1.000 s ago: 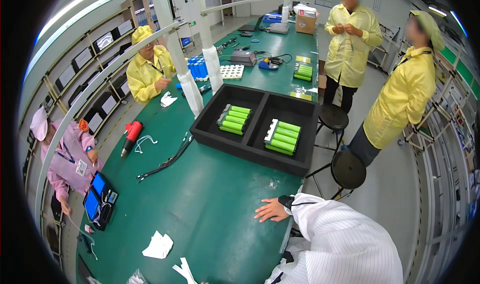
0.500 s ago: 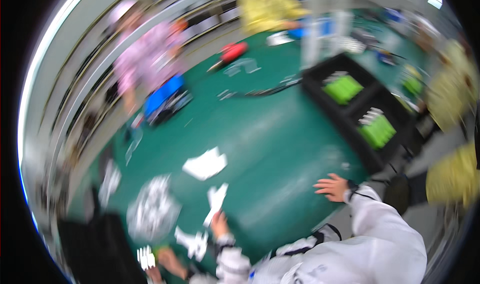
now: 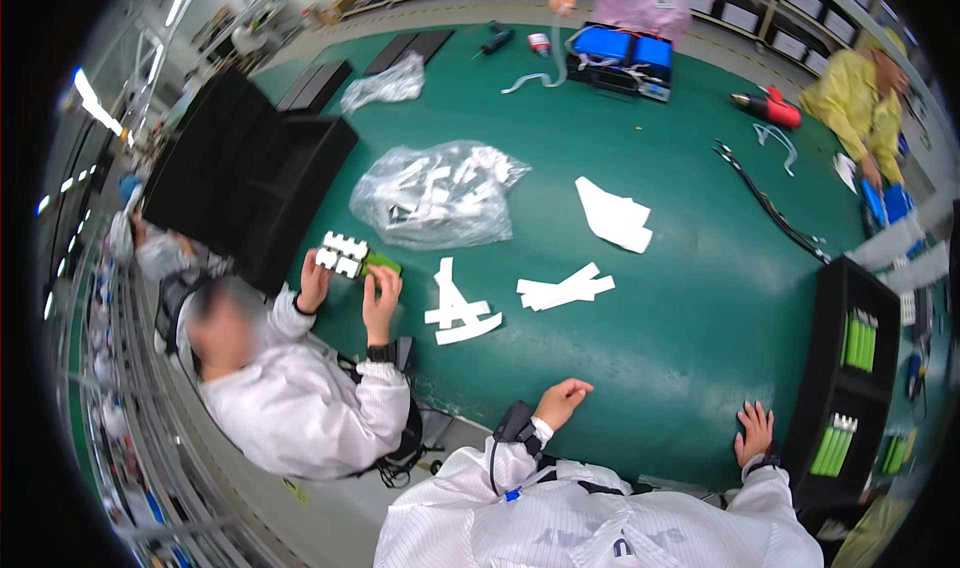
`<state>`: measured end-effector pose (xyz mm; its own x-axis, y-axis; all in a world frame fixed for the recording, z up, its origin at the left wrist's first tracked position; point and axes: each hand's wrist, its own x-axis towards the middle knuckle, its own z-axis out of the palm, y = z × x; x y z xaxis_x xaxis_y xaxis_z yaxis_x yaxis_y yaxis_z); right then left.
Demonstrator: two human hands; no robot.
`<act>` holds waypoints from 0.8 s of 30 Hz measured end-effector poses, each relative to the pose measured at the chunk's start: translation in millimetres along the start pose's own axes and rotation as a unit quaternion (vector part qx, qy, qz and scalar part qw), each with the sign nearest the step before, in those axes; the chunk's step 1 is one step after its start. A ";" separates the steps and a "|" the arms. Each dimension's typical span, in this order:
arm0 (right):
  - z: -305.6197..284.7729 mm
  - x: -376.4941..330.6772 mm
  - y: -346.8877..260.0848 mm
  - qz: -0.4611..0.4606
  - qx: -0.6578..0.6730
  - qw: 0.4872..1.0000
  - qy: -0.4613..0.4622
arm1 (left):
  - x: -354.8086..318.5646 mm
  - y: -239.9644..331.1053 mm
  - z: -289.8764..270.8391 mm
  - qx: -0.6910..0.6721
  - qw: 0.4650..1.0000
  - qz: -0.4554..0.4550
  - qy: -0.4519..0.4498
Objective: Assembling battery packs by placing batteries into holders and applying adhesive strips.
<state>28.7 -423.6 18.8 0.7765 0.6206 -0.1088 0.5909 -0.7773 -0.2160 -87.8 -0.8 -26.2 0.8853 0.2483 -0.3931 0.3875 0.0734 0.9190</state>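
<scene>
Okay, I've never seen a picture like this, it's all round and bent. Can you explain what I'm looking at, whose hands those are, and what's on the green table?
The picture comes from a wide fisheye camera worn on a person's head, looking down, which is why straight edges curve. The white sleeves at the bottom belong to the wearer: the left hand rests loosely curled on the green table, and the right hand lies flat near a black tray holding green cylinders. Neither holds anything.

On the table lie white paper cut-outs, a clear plastic bag of white parts and black cables. To the left, a co-worker in white handles a green and white block. Other people work along the far edge.
</scene>
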 end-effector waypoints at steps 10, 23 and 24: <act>27.8 123.2 -83.6 0.038 0.207 0.950 0.231 | -20.8 -2.0 -4.9 -0.026 0.991 -0.058 0.118; 84.4 112.7 -293.6 -0.384 0.418 0.810 -0.145 | -112.5 -33.5 5.5 0.201 0.976 -0.077 0.030; 85.4 104.2 -307.5 -0.400 0.418 0.802 -0.149 | -125.1 -37.6 -5.3 0.156 0.987 -0.046 0.014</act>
<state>-90.7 -111.1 -9.0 0.0614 0.9803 0.1876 0.4244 0.1445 -0.8939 -214.5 -29.5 -11.4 0.8368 0.2817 -0.4694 0.5300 -0.2022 0.8235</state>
